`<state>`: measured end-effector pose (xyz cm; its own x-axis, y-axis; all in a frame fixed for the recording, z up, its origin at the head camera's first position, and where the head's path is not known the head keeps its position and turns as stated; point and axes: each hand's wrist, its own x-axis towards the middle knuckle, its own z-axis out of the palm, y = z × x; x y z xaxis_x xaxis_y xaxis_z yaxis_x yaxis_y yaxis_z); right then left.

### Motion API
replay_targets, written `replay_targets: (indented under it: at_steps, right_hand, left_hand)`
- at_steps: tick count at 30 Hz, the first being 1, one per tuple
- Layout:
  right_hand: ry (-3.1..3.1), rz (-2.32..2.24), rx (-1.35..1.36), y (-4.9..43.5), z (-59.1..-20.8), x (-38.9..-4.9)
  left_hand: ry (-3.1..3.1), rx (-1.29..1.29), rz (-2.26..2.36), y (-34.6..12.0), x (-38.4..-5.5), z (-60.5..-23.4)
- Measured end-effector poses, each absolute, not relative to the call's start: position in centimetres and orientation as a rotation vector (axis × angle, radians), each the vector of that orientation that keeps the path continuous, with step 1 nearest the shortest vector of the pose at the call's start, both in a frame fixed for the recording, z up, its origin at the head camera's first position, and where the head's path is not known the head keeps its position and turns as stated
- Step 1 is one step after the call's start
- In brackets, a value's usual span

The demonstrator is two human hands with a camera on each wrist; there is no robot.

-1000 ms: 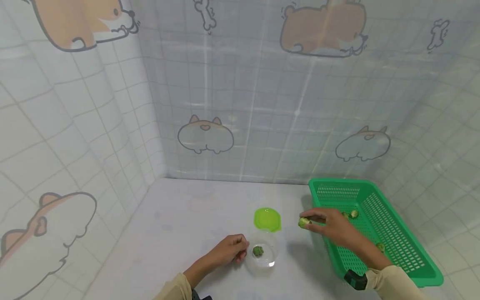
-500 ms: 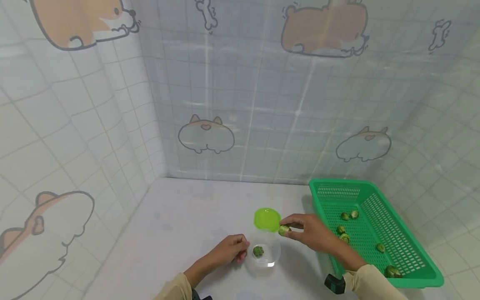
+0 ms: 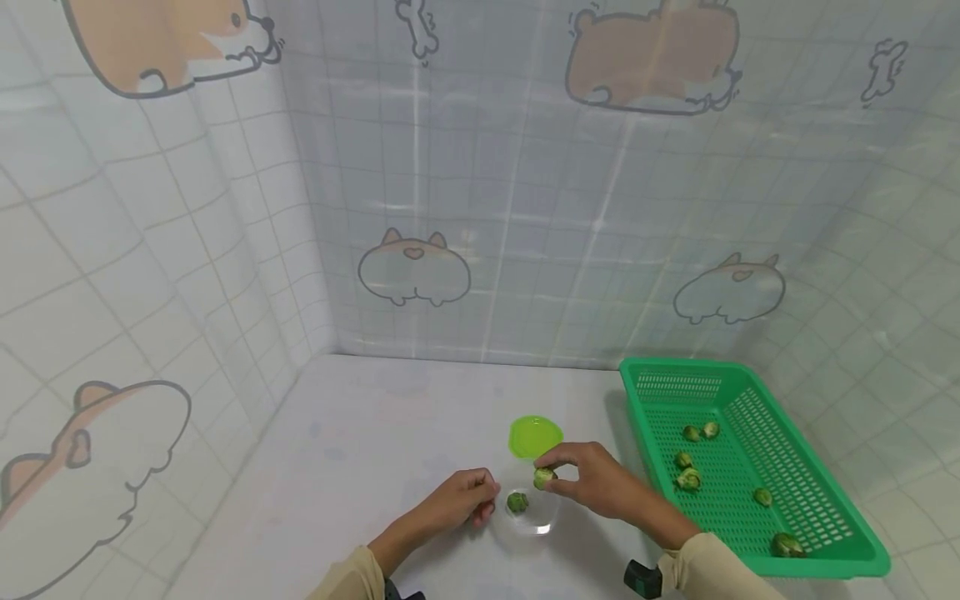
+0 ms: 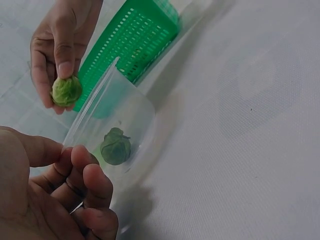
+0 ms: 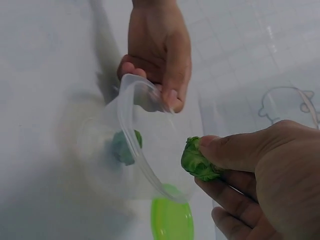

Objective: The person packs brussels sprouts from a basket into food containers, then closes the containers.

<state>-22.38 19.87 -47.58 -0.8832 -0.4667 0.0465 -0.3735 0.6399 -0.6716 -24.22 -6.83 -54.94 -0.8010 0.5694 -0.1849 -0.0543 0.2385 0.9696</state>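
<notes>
On the table (image 3: 390,425), 1 tub (image 3: 542,529) with 1 Brussels sprout (image 3: 517,502) inside. At its left rim, the left hand (image 3: 459,502); over its far right side, the right hand (image 3: 596,479), with a 2nd sprout (image 3: 544,478) between thumb and fingers. Behind the tub, 1 lid (image 3: 534,435). To the right, 1 basket (image 3: 780,454) with 6 visible sprouts (image 3: 688,479) in it, 4 farther back, 2 nearer.

Walled in on three sides here: back wall (image 3: 517,175), left wall (image 3: 168,250), right wall (image 3: 881,242), all pale with grid lines. Cartoon dogs (image 3: 652,67) and bones (image 3: 417,30) printed on the back wall, vertical glare streaks too. My surface (image 3: 390,425): whitish, faint blotches.
</notes>
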Motion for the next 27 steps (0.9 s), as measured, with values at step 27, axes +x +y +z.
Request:
replay_targets:
  at_steps: [27]
  right_hand:
    - [2.860, -0.618, -0.997, 17.1, -50.5, -22.5]
  left_hand:
    - [2.008, 0.507, 1.615, -6.5, -24.1, -54.8]
